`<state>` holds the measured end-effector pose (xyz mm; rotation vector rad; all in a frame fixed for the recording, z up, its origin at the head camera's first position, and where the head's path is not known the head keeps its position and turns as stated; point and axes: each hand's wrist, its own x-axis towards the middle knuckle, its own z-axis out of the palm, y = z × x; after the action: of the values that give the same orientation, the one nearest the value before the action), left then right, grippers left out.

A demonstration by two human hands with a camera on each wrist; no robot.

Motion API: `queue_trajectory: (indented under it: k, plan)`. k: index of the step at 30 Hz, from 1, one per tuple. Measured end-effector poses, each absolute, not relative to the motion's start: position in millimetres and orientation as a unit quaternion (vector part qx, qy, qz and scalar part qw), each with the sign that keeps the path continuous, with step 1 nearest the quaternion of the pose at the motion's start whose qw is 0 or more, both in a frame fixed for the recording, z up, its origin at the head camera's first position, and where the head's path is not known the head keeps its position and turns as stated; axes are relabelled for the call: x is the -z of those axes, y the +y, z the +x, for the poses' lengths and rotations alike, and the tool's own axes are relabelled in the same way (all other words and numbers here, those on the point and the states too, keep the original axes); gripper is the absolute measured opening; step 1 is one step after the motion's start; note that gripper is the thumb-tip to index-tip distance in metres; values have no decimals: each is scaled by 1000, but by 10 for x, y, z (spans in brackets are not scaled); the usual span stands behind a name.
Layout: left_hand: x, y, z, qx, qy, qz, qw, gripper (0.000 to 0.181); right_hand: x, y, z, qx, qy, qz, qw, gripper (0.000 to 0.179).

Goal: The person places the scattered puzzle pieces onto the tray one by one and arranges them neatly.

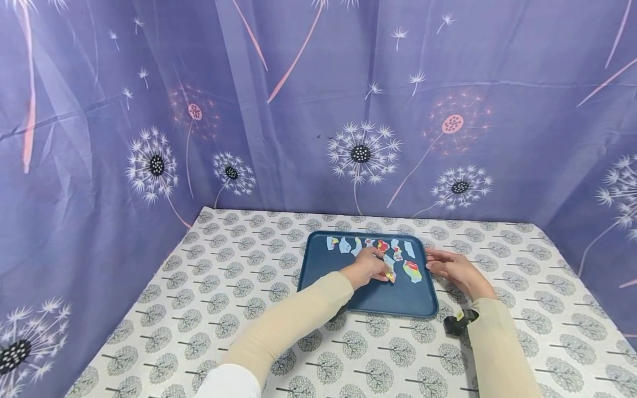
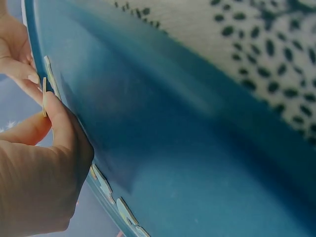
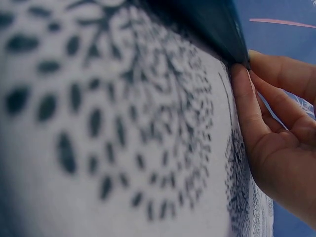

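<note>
A dark blue tray [image 1: 393, 301] lies on the patterned cloth. Over its middle, my left hand [image 1: 369, 267] pinches a flat, irregular puzzle piece [image 1: 390, 275] with blue and yellow print. The left wrist view shows this puzzle piece [image 2: 45, 97] edge-on between thumb and forefinger. My right hand [image 1: 457, 269] grips the tray's right rim, with thumb and fingers at the edge in the right wrist view [image 3: 276, 123]. Several more puzzle pieces lie in a row along the tray's far side, among them a red one [image 1: 382, 245]. Another puzzle piece [image 1: 412, 271] sits below the row's right end.
White cloth [image 1: 239, 309] with grey tree prints covers the table under the tray. A purple dandelion curtain [image 1: 298, 138] hangs behind and along both sides. On the right wrist is a strapped black camera [image 1: 455, 325].
</note>
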<state>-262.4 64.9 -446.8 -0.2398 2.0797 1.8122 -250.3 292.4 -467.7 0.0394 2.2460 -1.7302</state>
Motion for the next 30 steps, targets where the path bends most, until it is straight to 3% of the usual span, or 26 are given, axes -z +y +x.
queue_trajectory:
  k: [30]
  plan:
    - [4495, 664, -2646, -564, 807, -53, 166, 29, 4682, 2931, -2505, 608, 779, 15, 152, 68]
